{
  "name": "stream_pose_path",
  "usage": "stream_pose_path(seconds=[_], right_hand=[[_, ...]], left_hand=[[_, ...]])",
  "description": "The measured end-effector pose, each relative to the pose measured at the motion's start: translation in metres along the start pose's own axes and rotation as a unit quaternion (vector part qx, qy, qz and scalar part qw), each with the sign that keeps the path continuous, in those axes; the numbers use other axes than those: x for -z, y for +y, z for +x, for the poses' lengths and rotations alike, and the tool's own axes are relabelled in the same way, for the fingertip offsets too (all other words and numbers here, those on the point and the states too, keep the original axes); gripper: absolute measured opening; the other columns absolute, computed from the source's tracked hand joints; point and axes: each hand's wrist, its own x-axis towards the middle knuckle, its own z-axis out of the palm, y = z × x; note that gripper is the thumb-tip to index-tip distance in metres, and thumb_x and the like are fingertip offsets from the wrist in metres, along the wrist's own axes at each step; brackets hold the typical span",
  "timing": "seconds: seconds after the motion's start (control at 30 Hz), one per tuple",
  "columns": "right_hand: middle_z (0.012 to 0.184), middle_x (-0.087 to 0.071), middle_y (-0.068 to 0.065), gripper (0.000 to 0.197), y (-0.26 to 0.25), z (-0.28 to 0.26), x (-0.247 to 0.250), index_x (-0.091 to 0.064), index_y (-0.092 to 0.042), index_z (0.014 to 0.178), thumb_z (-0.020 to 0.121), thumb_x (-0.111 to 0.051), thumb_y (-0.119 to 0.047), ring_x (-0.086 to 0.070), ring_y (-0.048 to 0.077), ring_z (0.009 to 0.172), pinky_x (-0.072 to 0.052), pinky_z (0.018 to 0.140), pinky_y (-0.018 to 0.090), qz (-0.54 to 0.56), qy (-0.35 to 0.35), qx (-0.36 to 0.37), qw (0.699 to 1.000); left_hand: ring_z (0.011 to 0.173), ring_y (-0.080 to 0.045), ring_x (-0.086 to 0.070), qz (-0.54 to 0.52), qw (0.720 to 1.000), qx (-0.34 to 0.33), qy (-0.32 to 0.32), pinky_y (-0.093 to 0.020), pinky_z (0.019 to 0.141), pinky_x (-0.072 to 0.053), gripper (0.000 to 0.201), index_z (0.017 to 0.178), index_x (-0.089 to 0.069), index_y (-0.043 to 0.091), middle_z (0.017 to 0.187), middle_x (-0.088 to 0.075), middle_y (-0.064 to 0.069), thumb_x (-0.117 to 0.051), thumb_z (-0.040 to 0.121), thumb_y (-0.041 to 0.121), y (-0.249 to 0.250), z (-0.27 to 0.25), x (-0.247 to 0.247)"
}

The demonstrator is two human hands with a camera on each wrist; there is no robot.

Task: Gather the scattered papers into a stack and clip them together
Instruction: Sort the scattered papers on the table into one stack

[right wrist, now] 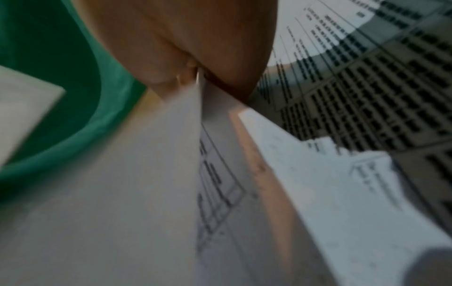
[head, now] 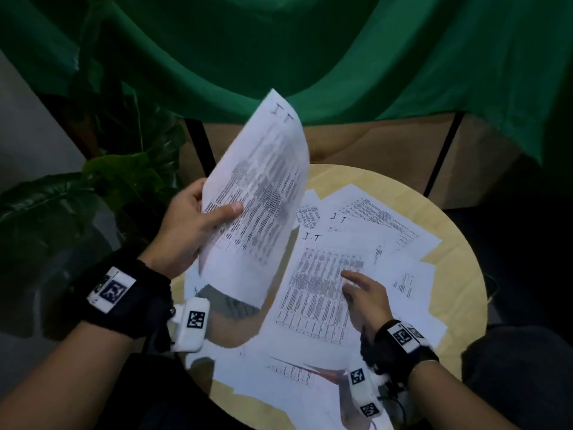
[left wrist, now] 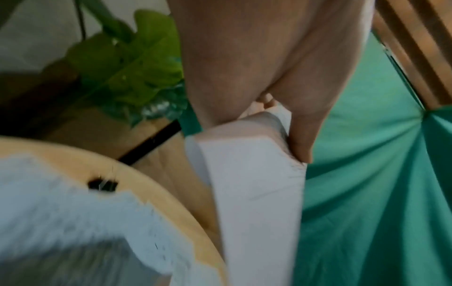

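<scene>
My left hand (head: 217, 212) grips a bent sheaf of printed papers (head: 260, 187) by its lower left edge, thumb on the front, raised over the table's left side. The left wrist view shows the same papers (left wrist: 257, 183) pinched in that hand (left wrist: 281, 120). Several printed sheets (head: 372, 218) lie scattered and overlapping on the round wooden table (head: 459, 243). My right hand (head: 350, 282) is at the right edge of a table-printed sheet (head: 316, 283); the right wrist view shows its thumb and fingers (right wrist: 171, 63) pinching that sheet's edge (right wrist: 215, 174). A small black clip-like thing (left wrist: 102, 184) sits by the paper edge.
Green cloth (head: 310, 57) hangs behind the table. A leafy plant (head: 117, 169) stands at the left, close to my left hand. Brown boxes (head: 387, 144) and black metal legs (head: 198, 144) stand behind the table. My knee (head: 521, 367) is at the right.
</scene>
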Motion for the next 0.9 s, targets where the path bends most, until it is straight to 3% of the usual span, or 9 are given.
stream_pose_path(seconds=[0.13, 0.23, 0.4, 0.5, 0.6, 0.67, 0.73, 0.83, 0.9], right_hand=[[0.143, -0.047, -0.014, 0.064, -0.037, -0.016, -0.003, -0.081, -0.022, 0.117, 0.091, -0.056, -0.075, -0.039, 0.007, 0.132, -0.022, 0.124, 0.053, 0.002, -0.043, -0.033, 0.999], [0.163, -0.038, -0.017, 0.093, -0.067, -0.019, 0.011, -0.082, -0.027, 0.116, 0.064, -0.055, -0.1, -0.041, 0.015, 0.149, -0.03, 0.121, 0.06, 0.03, -0.066, -0.044, 0.996], [0.132, -0.06, -0.006, 0.054, -0.084, -0.016, 0.049, -0.055, -0.007, 0.14, 0.092, -0.076, -0.017, -0.058, 0.025, 0.13, -0.04, 0.117, 0.05, -0.01, -0.012, 0.035, 0.999], [0.116, -0.076, 0.008, 0.044, -0.092, 0.011, 0.1, -0.064, -0.009, 0.124, 0.082, -0.075, -0.002, -0.075, 0.031, 0.098, -0.058, 0.095, 0.048, -0.074, 0.084, 0.066, 0.992], [0.116, -0.075, 0.009, 0.061, -0.121, 0.036, 0.167, -0.058, -0.017, 0.135, 0.08, -0.07, 0.006, -0.074, 0.032, 0.099, -0.061, 0.086, 0.049, -0.103, 0.133, 0.09, 0.982], [0.124, -0.067, 0.008, 0.084, -0.138, 0.048, 0.206, -0.04, -0.021, 0.15, 0.079, -0.07, 0.014, -0.067, 0.033, 0.109, -0.058, 0.091, 0.053, -0.149, 0.164, 0.069, 0.973], [0.129, -0.064, 0.017, 0.086, -0.144, 0.058, 0.227, -0.039, -0.014, 0.15, 0.076, -0.07, 0.019, -0.063, 0.038, 0.112, -0.055, 0.094, 0.054, -0.185, 0.162, 0.035, 0.969], [0.117, -0.07, 0.028, 0.045, -0.151, 0.062, 0.222, -0.061, -0.002, 0.11, 0.078, -0.059, 0.029, -0.066, 0.034, 0.091, -0.057, 0.078, 0.041, -0.246, 0.109, 0.0, 0.963], [0.101, -0.069, 0.016, 0.048, -0.161, 0.059, 0.208, -0.057, -0.005, 0.109, 0.085, -0.046, 0.035, -0.066, 0.025, 0.076, -0.058, 0.053, 0.028, -0.236, 0.081, -0.008, 0.968]], left_hand=[[0.114, -0.035, -0.079, -0.047, 0.997, 0.061, 0.029, -0.053, 0.097, -0.063, 0.048, 0.136, -0.067, 0.007, 0.127, -0.08, -0.01, -0.084, 0.091, 0.004, -0.029, -0.008, -0.044], [0.101, -0.028, -0.083, -0.01, 0.993, 0.117, 0.002, -0.045, 0.085, -0.068, 0.042, 0.132, -0.068, 0.008, 0.126, -0.08, -0.013, -0.082, 0.093, 0.001, -0.065, -0.018, -0.089], [0.139, -0.03, -0.061, 0.066, 0.976, 0.201, -0.048, -0.036, 0.114, -0.054, 0.082, 0.162, -0.041, 0.01, 0.17, -0.042, -0.015, -0.086, 0.093, 0.01, -0.109, -0.016, -0.161], [0.119, -0.016, -0.064, 0.177, 0.973, 0.129, -0.075, -0.01, 0.089, -0.054, 0.067, 0.152, -0.048, 0.022, 0.155, -0.054, -0.011, -0.082, 0.097, 0.039, -0.117, -0.001, -0.193], [0.161, -0.03, -0.03, 0.4, 0.902, 0.025, -0.162, -0.052, 0.127, -0.035, 0.092, 0.166, -0.029, 0.042, 0.177, -0.024, -0.01, -0.067, 0.09, 0.076, -0.136, 0.024, -0.22], [0.168, -0.033, 0.012, 0.519, 0.818, 0.008, -0.248, -0.07, 0.131, -0.004, 0.106, 0.169, -0.01, 0.052, 0.182, 0.011, -0.007, -0.058, 0.083, 0.09, -0.151, 0.039, -0.232], [0.165, -0.036, 0.027, 0.577, 0.757, 0.026, -0.305, -0.079, 0.123, 0.009, 0.11, 0.165, 0.003, 0.061, 0.179, 0.026, -0.003, -0.047, 0.076, 0.101, -0.161, 0.046, -0.241], [0.165, -0.038, 0.024, 0.591, 0.741, 0.055, -0.313, -0.084, 0.118, 0.011, 0.108, 0.161, 0.007, 0.068, 0.18, 0.025, 0.001, -0.036, 0.07, 0.109, -0.174, 0.052, -0.236], [0.165, -0.037, 0.024, 0.595, 0.742, 0.06, -0.302, -0.085, 0.118, 0.01, 0.107, 0.161, 0.006, 0.069, 0.179, 0.026, 0.003, -0.035, 0.071, 0.109, -0.178, 0.057, -0.223]])
